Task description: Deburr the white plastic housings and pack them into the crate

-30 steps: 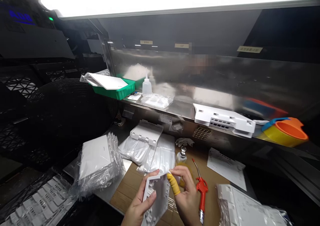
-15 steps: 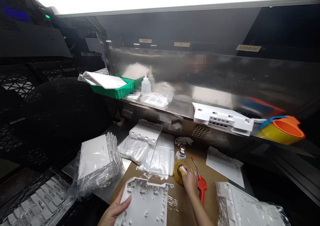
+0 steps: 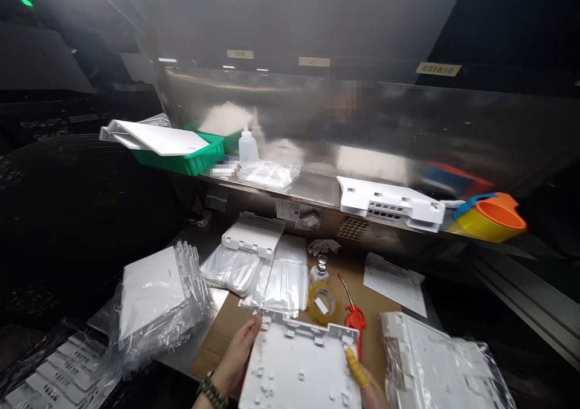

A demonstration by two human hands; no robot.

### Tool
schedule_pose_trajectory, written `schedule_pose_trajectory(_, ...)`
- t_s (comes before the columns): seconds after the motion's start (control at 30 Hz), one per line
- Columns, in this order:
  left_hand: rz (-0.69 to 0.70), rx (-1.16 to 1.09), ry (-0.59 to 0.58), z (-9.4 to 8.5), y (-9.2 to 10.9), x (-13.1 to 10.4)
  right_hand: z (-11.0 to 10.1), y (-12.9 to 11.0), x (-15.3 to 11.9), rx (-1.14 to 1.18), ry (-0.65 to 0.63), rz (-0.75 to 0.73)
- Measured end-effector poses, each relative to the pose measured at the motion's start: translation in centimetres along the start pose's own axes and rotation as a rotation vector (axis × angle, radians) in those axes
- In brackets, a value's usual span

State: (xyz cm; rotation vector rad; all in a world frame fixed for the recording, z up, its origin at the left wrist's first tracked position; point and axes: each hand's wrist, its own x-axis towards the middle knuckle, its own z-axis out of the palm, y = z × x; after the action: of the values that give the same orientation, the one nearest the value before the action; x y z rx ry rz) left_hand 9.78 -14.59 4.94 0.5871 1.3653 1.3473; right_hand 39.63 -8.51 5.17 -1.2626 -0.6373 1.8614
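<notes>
A white plastic panel [image 3: 301, 360], its clipped and ribbed inner side facing up, is held between both hands at the bottom centre. My left hand [image 3: 238, 351] grips its left edge, fingers partly hidden behind it. On the right edge is my right hand [image 3: 360, 376], with a yellow cover on the thumb. Just beyond the panel lies a roll of yellow tape [image 3: 311, 303] with a small white piece inside its ring. A red air gun [image 3: 356, 317] rests right of the tape, close to the panel's corner.
Bagged white panels stand at left [image 3: 156, 288] and right [image 3: 444, 363]. Plastic bags [image 3: 283, 276] lie behind, beneath another panel [image 3: 254, 234]. A pump bottle [image 3: 319, 271] stands behind the tape. The shelf above holds a green bin [image 3: 194, 162], a squeeze bottle [image 3: 248, 148] and tape cups [image 3: 493, 215].
My right hand has left the tape roll and taken the panel's right edge. The white piece now lies inside the roll. The panel has moved right, and the view has shifted.
</notes>
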Motion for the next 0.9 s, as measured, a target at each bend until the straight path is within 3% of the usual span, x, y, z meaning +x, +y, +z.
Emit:
schedule_pose_trajectory(0.17, 0.176, 0.641, -0.055, 1.6, -0.6, 8.4, -2.5, -3.7, -2.0, 0.225, 0.195, 0.049)
schedule_pose_trajectory(0.4, 0.175, 1.18, -0.216, 1.6, -0.1, 13.9, -3.8, -5.6, -6.3, 0.362, 0.271, -0.047)
schedule_pose_trajectory(0.57, 0.087, 1.283, -0.281, 1.4, 1.9, 17.4, -3.9, -5.2, -7.4, 0.37, 0.332, -0.122)
schedule_pose_trajectory(0.73, -0.078, 1.19, -0.357, 0.3, 3.4, 19.6, -3.7, -5.0, -7.6, 0.351, 0.333, -0.1)
schedule_pose_trajectory(0.9, -0.007, 1.031, -0.289, -0.8, 3.6, 20.3, -3.2, -4.2, -6.6, 0.362, 0.328, -0.024)
